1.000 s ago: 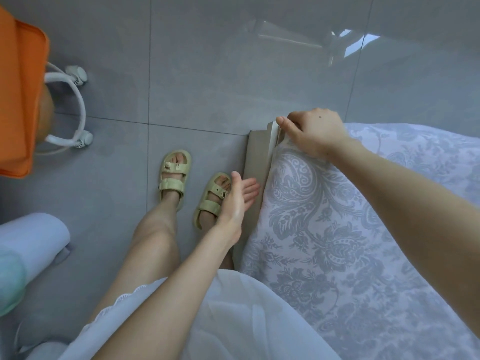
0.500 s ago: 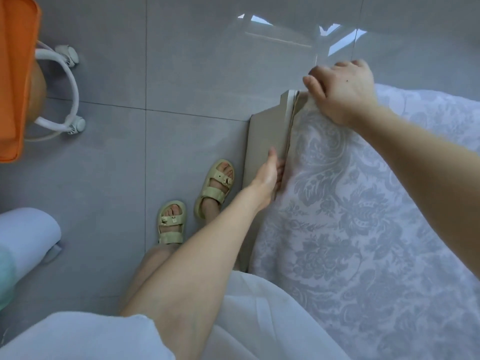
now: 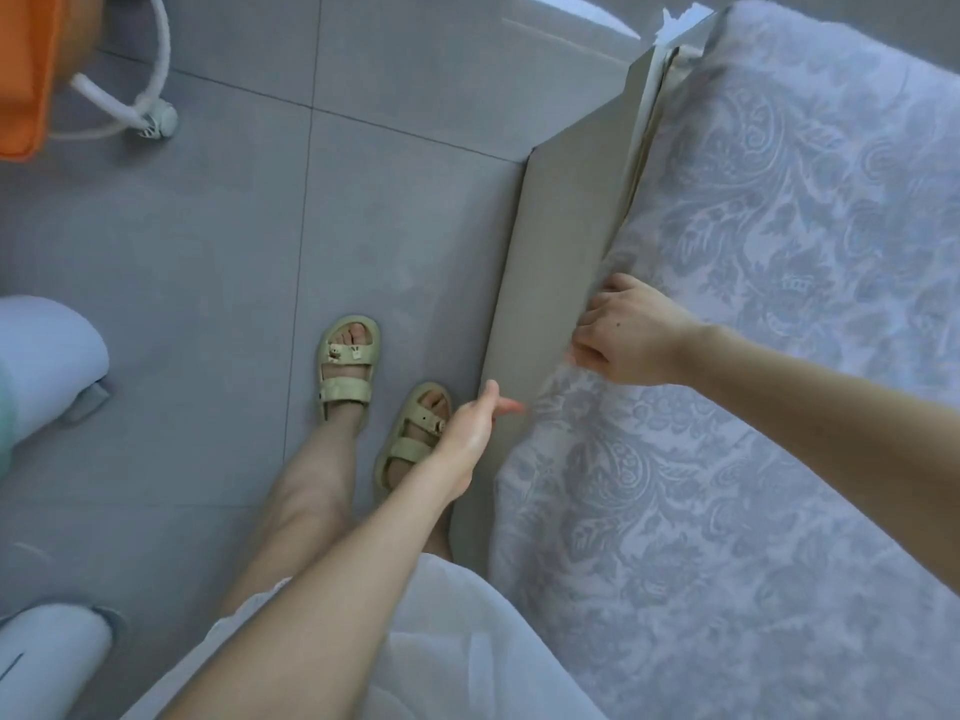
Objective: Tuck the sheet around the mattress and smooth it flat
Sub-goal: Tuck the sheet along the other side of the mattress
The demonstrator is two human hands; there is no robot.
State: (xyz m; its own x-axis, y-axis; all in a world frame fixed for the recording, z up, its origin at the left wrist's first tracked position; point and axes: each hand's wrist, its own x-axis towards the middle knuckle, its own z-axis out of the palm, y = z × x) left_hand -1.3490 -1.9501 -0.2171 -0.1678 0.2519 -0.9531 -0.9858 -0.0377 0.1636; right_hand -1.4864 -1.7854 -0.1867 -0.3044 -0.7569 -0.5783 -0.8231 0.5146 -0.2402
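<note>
A white sheet with a grey floral pattern covers the mattress at the right. Its left edge meets the beige bed frame side panel. My right hand grips the sheet's edge at the seam between mattress and frame, fingers curled into the fabric. Just below and to the left, my left hand hovers in front of the panel with fingers straight and thumb up, holding nothing. Below my right hand the sheet edge hangs loose over the frame. The mattress itself is hidden under the sheet.
Grey tiled floor lies to the left, where my feet stand in pale green sandals close to the frame. An orange item with a white wheeled stand is at the top left. White rounded objects sit at the left edge.
My right hand has come down from the bed's far corner to the middle of the side edge. My left hand has left the seam and now hovers in front of the panel.
</note>
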